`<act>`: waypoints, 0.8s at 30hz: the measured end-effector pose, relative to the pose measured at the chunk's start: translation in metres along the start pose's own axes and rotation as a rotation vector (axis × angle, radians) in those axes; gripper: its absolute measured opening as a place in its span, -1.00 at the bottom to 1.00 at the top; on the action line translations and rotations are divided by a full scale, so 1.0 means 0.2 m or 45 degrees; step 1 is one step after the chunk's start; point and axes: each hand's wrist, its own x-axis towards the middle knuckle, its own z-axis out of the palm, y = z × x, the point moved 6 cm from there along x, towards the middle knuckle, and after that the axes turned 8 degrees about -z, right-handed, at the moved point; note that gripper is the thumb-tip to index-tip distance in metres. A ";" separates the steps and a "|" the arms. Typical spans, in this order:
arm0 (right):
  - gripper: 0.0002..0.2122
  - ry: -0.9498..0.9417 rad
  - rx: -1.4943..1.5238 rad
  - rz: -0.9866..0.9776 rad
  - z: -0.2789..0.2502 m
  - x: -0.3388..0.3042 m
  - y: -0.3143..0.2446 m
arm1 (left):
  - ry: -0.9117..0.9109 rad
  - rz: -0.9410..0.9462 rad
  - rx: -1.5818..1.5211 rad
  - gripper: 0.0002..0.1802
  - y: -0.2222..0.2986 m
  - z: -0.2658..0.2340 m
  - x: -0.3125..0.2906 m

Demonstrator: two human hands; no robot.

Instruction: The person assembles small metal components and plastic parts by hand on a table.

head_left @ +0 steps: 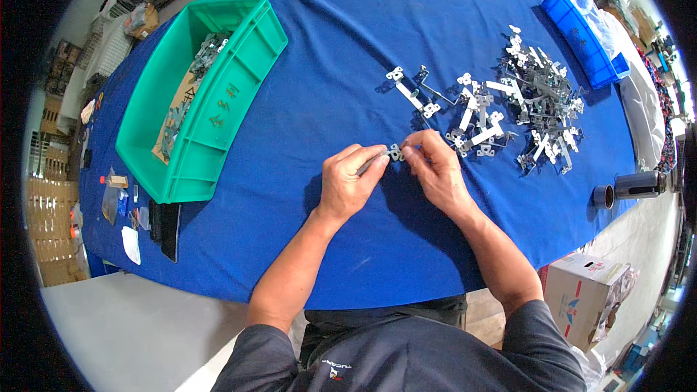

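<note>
Between my two hands, over the middle of the blue cloth, is a small metal bracket (pixel 395 152) with a holed end. My left hand (pixel 350 180) pinches its one side, the thumb and fingers covering most of it. My right hand (pixel 438 171) has its fingertips closed at the bracket's other end; whether they hold a further small piece is hidden. Just beyond my right hand lie loose metal brackets (pixel 475 120) with pale bars and holed ends. A single bracket (pixel 412 92) lies apart from them, farther off.
A big pile of brackets (pixel 541 91) spreads to the right. At left stands a green bin (pixel 250 58) with metal parts and cardboard inside. A blue bin (pixel 581 40) sits far right, a dark cup (pixel 603 197) at the right edge. Small items and a black case (pixel 170 232) lie lower left.
</note>
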 end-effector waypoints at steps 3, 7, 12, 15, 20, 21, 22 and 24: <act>-0.87 0.187 0.411 0.359 -0.03 -0.02 0.03 | -0.036 -0.006 0.054 -0.85 0.00 0.00 0.00; -0.83 -0.102 0.334 0.428 0.02 -0.03 0.07 | 0.130 -0.123 -0.098 -0.85 -0.04 -0.04 0.00; -0.83 -0.217 0.262 0.428 0.03 -0.03 0.03 | 0.107 -0.219 -0.174 -0.82 -0.04 -0.04 -0.01; -0.86 -0.209 0.219 0.352 0.04 -0.03 0.02 | 0.120 -0.165 -0.161 -0.84 -0.04 -0.04 0.00; -0.86 -0.148 0.239 0.353 0.04 -0.03 0.04 | 0.083 -0.144 -0.124 -0.85 -0.04 -0.03 0.00; -0.86 -0.146 0.236 0.353 0.04 -0.03 0.04 | 0.092 -0.121 -0.106 -0.85 -0.03 -0.02 0.00; -0.85 -0.104 0.300 0.357 0.04 -0.03 0.04 | 0.090 -0.120 -0.110 -0.85 -0.03 -0.02 0.00; -0.84 -0.058 0.362 0.362 0.04 -0.03 0.03 | 0.040 -0.087 -0.040 -0.85 -0.02 -0.01 0.00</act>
